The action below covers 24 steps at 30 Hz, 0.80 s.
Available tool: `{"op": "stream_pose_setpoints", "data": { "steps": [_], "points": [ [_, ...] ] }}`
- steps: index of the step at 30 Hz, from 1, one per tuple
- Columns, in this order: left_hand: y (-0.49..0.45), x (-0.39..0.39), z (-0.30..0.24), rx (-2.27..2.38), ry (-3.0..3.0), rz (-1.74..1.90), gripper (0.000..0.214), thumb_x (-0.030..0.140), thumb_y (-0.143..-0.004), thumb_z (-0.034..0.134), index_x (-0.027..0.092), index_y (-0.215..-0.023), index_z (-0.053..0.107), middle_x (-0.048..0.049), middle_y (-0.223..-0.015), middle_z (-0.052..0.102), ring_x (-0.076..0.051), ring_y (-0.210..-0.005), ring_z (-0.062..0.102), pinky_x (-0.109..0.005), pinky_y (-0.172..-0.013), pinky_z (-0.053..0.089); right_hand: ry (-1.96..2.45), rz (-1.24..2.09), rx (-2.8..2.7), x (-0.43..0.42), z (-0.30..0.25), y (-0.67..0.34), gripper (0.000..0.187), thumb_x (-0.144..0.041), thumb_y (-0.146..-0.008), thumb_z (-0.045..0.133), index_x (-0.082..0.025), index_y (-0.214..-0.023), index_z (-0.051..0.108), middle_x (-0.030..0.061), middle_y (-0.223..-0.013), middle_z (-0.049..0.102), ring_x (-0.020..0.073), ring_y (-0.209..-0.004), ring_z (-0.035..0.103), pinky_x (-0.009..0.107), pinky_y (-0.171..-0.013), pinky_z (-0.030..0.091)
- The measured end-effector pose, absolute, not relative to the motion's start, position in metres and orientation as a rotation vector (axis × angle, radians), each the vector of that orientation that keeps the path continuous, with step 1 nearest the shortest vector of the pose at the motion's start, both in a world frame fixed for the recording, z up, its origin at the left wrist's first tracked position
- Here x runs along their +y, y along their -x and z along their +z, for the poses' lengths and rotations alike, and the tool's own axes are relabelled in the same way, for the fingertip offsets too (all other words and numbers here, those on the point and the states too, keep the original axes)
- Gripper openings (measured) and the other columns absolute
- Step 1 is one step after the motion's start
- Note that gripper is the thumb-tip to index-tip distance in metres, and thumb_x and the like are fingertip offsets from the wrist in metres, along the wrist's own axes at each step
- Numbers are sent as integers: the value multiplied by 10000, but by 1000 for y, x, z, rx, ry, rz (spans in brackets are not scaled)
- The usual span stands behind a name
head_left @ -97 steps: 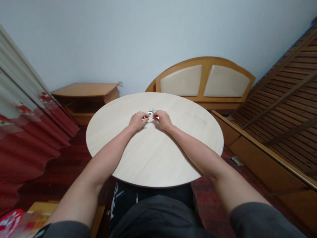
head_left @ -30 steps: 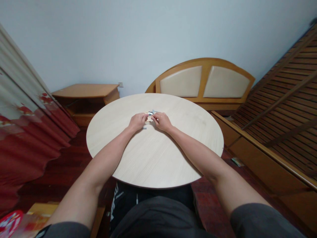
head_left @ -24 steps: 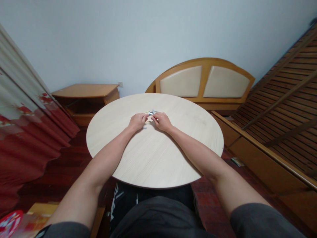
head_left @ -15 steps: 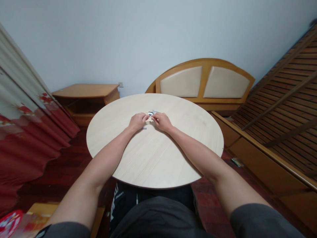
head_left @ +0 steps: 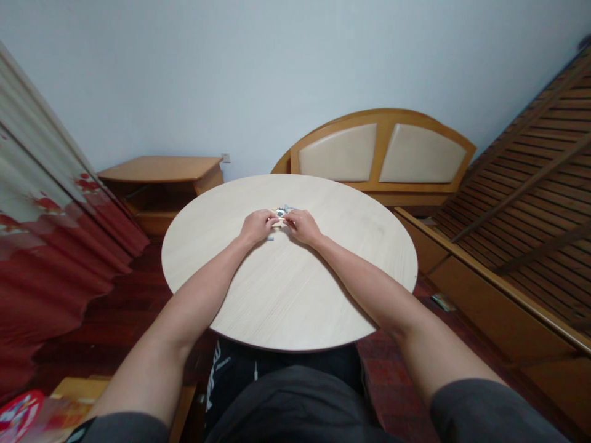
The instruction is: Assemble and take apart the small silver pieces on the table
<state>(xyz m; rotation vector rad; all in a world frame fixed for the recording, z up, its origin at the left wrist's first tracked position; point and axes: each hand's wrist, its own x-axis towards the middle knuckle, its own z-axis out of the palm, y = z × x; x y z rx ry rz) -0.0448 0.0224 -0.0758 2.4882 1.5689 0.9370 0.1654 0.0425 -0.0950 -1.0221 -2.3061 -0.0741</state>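
Note:
My left hand [head_left: 257,226] and my right hand [head_left: 301,226] meet above the middle of the round table [head_left: 295,295], fingertips pinched close together. Between them runs a thin reddish-yellow stick-like piece [head_left: 281,219], its ends covered by my fingers; its exact kind is too small to make out. Just beyond the fingers lie small grey and dark pieces [head_left: 281,212], partly hidden by the hands. A pale yellowish piece [head_left: 277,226] shows below the fingertips. Close to my left wrist, a small flat grey piece [head_left: 270,239] lies on the tabletop.
A wooden cabinet [head_left: 161,169] stands behind the table at left, beside a red and white curtain [head_left: 55,246]. The padded headboard [head_left: 378,147] leans on the wall behind. A wooden bed frame [head_left: 462,277] and slatted panel [head_left: 530,184] border the right. A box [head_left: 78,389] sits at lower left.
My fingertips have shifted slightly, and the thin stick-like piece now shows more plainly between them. Both arms keep nearly the same place.

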Motion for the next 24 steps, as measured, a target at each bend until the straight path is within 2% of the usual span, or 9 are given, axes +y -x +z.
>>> {"op": "stream_pose_setpoints", "data": {
  "steps": [13, 24],
  "points": [
    [44, 24, -78, 1569, -2437, 998, 132, 244, -950, 716, 223, -1012, 831, -77, -1046, 817, -243, -974, 724, -351, -918, 531, 1035, -87, -2335, 38, -91, -165, 260, -169, -997, 568, -185, -1091, 811, 121, -1046, 785, 264, -969, 670, 343, -862, 443],
    [45, 25, -80, 1537, -2478, 956, 228, 321, -1020, 625, 232, -1047, 833, -86, -1113, 823, -255, -1045, 725, -352, -942, 531, 1052, -67, -2295, 39, -95, -164, 261, -165, -1005, 580, -195, -1133, 804, 120, -1111, 791, 274, -1033, 678, 353, -891, 449]
  ]
}}
